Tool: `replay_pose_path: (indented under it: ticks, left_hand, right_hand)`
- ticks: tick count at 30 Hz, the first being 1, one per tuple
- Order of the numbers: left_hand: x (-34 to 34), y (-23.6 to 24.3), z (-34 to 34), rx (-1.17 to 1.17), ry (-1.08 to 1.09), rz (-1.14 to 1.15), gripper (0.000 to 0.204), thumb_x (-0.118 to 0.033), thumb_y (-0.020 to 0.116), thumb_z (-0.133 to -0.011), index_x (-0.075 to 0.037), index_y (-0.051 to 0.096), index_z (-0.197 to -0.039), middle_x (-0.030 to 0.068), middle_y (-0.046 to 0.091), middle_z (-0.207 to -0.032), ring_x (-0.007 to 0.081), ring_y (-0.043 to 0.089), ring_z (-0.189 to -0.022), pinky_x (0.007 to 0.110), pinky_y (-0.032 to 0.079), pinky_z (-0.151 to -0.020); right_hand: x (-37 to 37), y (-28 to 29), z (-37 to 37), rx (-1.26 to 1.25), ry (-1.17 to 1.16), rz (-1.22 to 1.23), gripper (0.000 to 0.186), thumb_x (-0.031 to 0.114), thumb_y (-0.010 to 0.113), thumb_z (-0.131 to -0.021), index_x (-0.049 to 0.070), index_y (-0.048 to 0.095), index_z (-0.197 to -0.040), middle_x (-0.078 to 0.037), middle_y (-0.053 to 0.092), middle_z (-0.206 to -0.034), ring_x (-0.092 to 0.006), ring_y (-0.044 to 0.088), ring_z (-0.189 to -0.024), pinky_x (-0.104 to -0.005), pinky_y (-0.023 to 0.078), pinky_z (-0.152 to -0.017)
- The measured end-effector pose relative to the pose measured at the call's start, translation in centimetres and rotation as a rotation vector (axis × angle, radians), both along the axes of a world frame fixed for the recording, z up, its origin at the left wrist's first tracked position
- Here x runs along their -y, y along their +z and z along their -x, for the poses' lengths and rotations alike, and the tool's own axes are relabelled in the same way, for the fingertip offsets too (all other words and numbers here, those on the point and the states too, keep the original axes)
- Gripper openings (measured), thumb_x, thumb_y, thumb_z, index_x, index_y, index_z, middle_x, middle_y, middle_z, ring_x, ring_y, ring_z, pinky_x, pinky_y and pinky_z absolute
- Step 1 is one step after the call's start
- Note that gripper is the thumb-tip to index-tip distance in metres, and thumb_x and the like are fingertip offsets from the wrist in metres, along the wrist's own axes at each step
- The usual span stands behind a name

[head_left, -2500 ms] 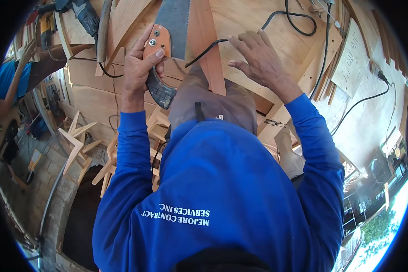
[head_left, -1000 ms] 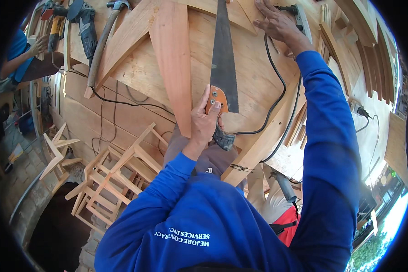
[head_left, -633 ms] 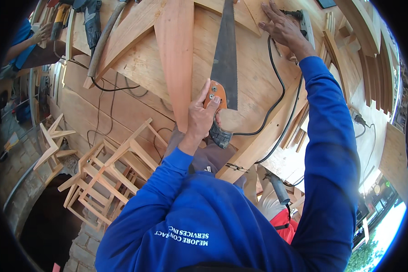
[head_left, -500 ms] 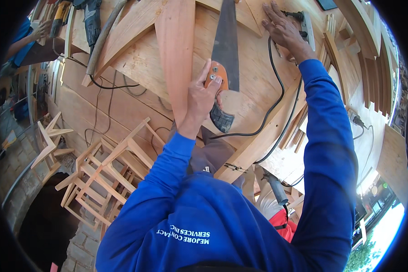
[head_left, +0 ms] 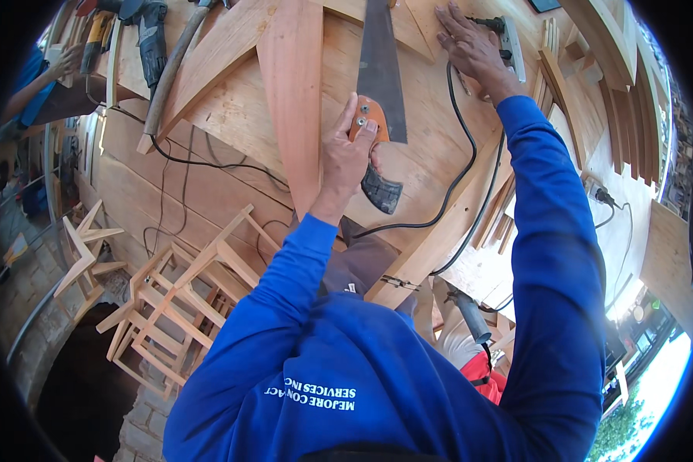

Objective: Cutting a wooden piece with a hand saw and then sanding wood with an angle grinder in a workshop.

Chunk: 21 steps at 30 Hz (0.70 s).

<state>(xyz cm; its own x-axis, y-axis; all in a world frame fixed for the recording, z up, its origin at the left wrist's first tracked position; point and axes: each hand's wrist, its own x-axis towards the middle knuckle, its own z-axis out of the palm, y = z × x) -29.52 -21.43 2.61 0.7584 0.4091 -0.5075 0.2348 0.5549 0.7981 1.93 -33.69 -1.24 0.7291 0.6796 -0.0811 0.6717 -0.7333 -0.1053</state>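
Observation:
My left hand is closed around the orange and black handle of a handsaw. Its dark blade lies over the plywood worktop, pointing away from me. Beside the saw, on its left, lies a long tapered reddish board. My right hand rests palm down on the worktop at the far right, fingers stretched out. Next to its fingers is a white power strip with black plugs in it.
Black cords cross the worktop. A grinder and a hammer lie far left. Curved wooden parts stand at the right. Wooden chair frames are lower left. Another person's hand shows at far left.
The whole view has shifted slightly. The saw stays in my left hand and my right hand stays by the power strip; neither has clearly moved over the worktop.

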Motion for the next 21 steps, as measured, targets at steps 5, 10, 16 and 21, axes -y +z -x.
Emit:
replay_pose_path:
  ticks: [5,10,16,21]
  left_hand:
    - [-1.4,0.4,0.1,-0.058,-0.089,-0.068,0.064,-0.007,0.060,-0.101,-0.002,0.031,-0.157,0.0037,0.062,-0.080,0.0084,0.055,-0.054,0.026,0.050,-0.045]
    - [-1.8,-1.5,-3.3,0.051,0.009,-0.010,0.066,-0.008,0.063,-0.100,-0.004,0.031,-0.158,0.0040,0.062,-0.078,0.0090,0.056,-0.057,0.027,0.051,-0.046]
    - [-2.0,-0.1,-3.0,-0.007,-0.012,-0.044,0.065,-0.011,0.063,-0.100,-0.005,0.034,-0.157,0.0046,0.063,-0.080,0.0084,0.056,-0.057,0.026,0.051,-0.045]
    - [-0.5,0.4,0.3,-0.043,-0.051,-0.030,0.065,-0.009,0.061,-0.101,-0.003,0.030,-0.158,0.0016,0.057,-0.074,0.0076,0.053,-0.052,0.026,0.049,-0.043]
  right_hand:
    - [-0.5,-0.6,0.0,-0.044,-0.018,-0.038,0.055,0.041,0.045,-0.105,0.033,0.033,-0.158,0.001,0.022,-0.169,-0.0271,0.029,-0.152,-0.0698,0.018,-0.117]
    - [-0.4,-0.6,0.3,-0.048,-0.025,-0.030,0.055,0.041,0.044,-0.105,0.032,0.033,-0.159,0.001,0.023,-0.169,-0.0279,0.028,-0.152,-0.0698,0.018,-0.118]
    - [-0.6,-1.2,0.4,-0.050,-0.044,-0.073,0.054,0.041,0.044,-0.105,0.033,0.034,-0.158,0.001,0.023,-0.168,-0.0278,0.028,-0.152,-0.0707,0.018,-0.118]
    - [0.6,-2.6,-1.7,-0.413,0.050,-0.389,0.049,0.031,0.044,-0.104,0.025,0.038,-0.153,-0.003,0.034,-0.156,-0.0261,0.038,-0.138,-0.0590,0.029,-0.110]
